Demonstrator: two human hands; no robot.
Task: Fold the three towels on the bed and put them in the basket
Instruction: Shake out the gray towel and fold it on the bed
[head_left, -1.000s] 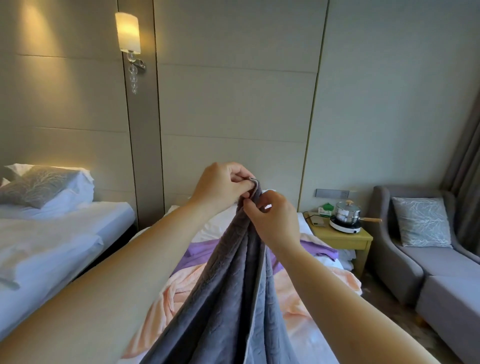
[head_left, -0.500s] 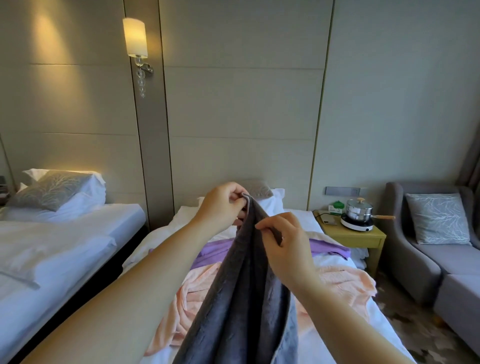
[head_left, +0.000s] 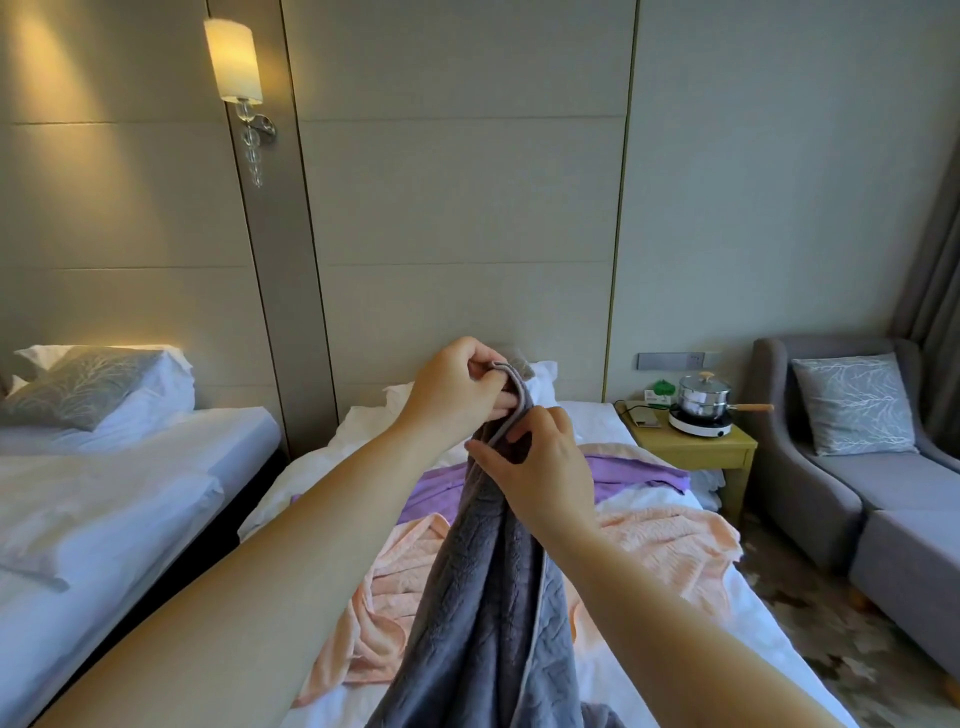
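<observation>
Towels three: grey towel (head_left: 488, 597) pinched by left hand (head_left: 457, 387), right hand (head_left: 540, 467); purple towel (head_left: 634, 475), peach towel (head_left: 660, 545) on bed (head_left: 311, 467).

Holding dark grey plush towel (head_left: 488, 597) up over white-sheeted bed (head_left: 322, 467), pinching top edge with left hand (head_left: 457, 387), gripping just below with right hand (head_left: 545, 470).

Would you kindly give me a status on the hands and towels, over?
Left hand pinches grey towel at top edge; right hand grips it just below. Purple towel and peach towel lie unfolded on the bed. No basket in view.
</observation>
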